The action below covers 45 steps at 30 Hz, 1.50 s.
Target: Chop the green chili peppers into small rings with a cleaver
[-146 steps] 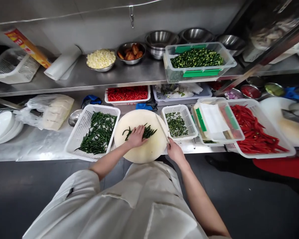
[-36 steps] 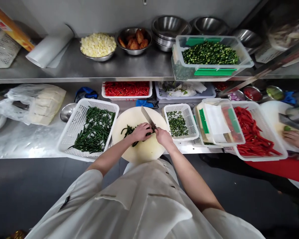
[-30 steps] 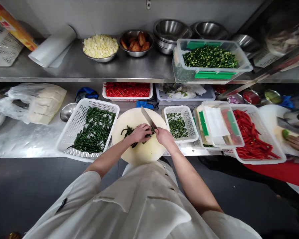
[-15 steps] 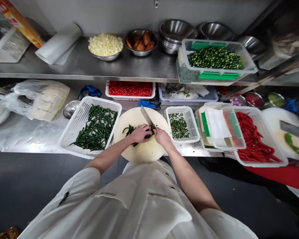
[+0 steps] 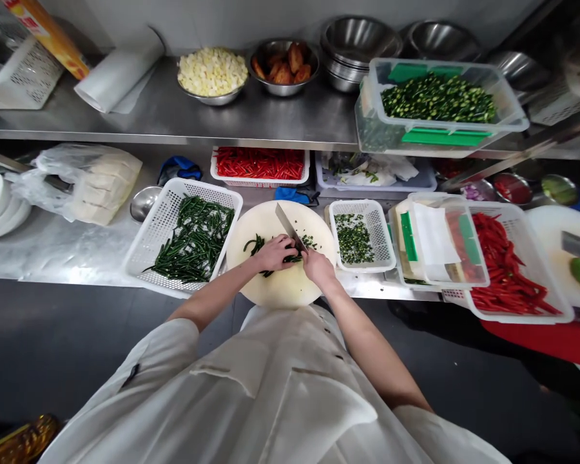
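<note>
The left hand (image 5: pixel 273 252) is pressing a bunch of green chillies (image 5: pixel 257 245) on the round cutting board (image 5: pixel 283 290) at the worktop's front edge while the right hand (image 5: pixel 318 267), clamped on the knife (image 5: pixel 290 227), is slicing them; next the left hand likely needs to be edging back from the blade

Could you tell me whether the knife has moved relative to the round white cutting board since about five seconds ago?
Yes. The steel-bladed knife has shifted left from the round white cutting board's right edge to its middle, beside the left hand.

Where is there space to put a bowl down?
Bare steel shelf between the white paper roll and the clear tub of sliced greens. It is crowded around the round white cutting board, with baskets on both sides.
</note>
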### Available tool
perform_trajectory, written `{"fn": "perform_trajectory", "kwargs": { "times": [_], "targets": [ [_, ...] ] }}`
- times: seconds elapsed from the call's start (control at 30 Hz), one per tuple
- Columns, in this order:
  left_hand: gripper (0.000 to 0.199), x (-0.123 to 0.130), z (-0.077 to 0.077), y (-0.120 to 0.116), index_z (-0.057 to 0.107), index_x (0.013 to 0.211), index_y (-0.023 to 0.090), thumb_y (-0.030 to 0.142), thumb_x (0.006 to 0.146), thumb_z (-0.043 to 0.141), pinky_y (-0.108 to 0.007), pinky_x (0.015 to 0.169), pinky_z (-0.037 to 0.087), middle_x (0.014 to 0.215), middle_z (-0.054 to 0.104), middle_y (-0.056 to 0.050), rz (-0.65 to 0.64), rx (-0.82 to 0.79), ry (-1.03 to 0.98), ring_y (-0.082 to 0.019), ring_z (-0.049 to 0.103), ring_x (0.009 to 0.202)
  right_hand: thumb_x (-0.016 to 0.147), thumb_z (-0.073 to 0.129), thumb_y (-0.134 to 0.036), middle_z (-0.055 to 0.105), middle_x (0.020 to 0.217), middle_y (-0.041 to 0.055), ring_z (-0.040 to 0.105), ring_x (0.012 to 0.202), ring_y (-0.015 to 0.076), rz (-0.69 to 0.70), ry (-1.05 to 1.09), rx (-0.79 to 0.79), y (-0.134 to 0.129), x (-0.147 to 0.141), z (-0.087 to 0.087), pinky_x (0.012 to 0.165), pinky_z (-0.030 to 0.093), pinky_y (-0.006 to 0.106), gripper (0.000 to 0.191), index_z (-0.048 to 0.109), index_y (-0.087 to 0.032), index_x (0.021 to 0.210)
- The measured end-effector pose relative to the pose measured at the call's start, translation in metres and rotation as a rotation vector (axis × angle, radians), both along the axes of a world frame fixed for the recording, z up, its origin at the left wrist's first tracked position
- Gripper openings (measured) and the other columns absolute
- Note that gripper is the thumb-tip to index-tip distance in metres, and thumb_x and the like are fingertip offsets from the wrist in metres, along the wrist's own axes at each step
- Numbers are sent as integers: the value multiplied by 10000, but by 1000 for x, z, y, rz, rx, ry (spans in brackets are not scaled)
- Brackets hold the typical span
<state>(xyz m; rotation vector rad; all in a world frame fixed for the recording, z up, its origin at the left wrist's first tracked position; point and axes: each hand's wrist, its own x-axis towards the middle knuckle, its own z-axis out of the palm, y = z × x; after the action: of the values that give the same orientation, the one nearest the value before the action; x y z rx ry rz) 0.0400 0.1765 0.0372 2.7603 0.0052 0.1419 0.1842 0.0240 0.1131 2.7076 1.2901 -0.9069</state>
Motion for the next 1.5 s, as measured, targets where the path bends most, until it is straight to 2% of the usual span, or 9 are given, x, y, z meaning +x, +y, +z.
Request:
{"fn": "perform_trajectory", "kwargs": {
  "times": [0.47,0.63,0.77,0.97,1.1,1.23,1.3,1.37,1.5],
  "targets": [
    [271,-16,-3,-2,751,1195,287,431,975,684,-475,1097,468,1315,597,-100,39,9,-3,-330,473,1316,1157,321,-423,765,1254,172,725,1155,280,21,20,15,3,-15,2,955,494,335,450,671,-189,1316],
    [257,-23,-3,-6,754,1179,281,402,962,689,-492,1088,456,1319,612,-99,50,32,-15,-342,459,1338,1163,332,-408,765,1240,181,723,1158,273,-17,23,-23,1,-19,0,948,487,321,446,669,-157,1311],
    [244,-26,-2,-7,753,1177,287,379,963,682,-484,1060,457,1337,613,-97,65,22,-18,-336,467,1327,1160,353,-411,765,1237,174,722,1155,280,17,27,25,0,-22,-1,946,486,323,425,682,-175,1287],
    [260,-30,-5,-7,754,1191,287,376,956,688,-492,1065,442,1331,607,-101,72,16,-23,-346,447,1345,1159,343,-409,767,1235,180,726,1149,282,-30,23,-16,-4,-29,-7,944,490,329,442,673,-164,1321],
    [242,-33,-7,-7,751,1182,277,364,975,661,-482,1070,453,1312,610,-102,73,-8,-31,-326,476,1312,1154,364,-435,767,1231,181,723,1141,280,-3,53,40,-4,-30,-14,943,487,325,441,696,-168,1268],
    [229,-33,-6,-4,756,1149,267,344,943,693,-498,1115,449,1286,616,-105,65,-18,-30,-336,476,1321,1154,360,-432,773,1215,182,722,1138,272,-76,72,82,9,-31,-25,946,481,313,456,702,-156,1280],
    [288,-34,-3,-3,742,1199,262,343,924,716,-487,1142,453,1300,619,-105,65,-39,-26,-324,491,1324,1153,375,-406,774,1225,177,717,1150,260,-57,110,116,16,-26,-30,952,474,294,442,719,-149,1260],
    [444,-36,-1,-4,694,1323,245,410,914,742,-483,1175,450,1352,618,-118,157,-54,-27,-323,506,1342,1147,402,-371,775,1241,158,712,1155,243,-24,155,156,16,-14,-34,948,468,272,407,737,-153,1223],
    [822,-41,-10,-26,486,1589,156,605,932,692,-549,1277,343,1576,517,-197,496,26,8,-396,417,1510,1122,468,-381,794,1180,115,717,1101,225,-37,221,249,-11,15,-44,895,472,248,357,756,-171,1127]
  ]
}}
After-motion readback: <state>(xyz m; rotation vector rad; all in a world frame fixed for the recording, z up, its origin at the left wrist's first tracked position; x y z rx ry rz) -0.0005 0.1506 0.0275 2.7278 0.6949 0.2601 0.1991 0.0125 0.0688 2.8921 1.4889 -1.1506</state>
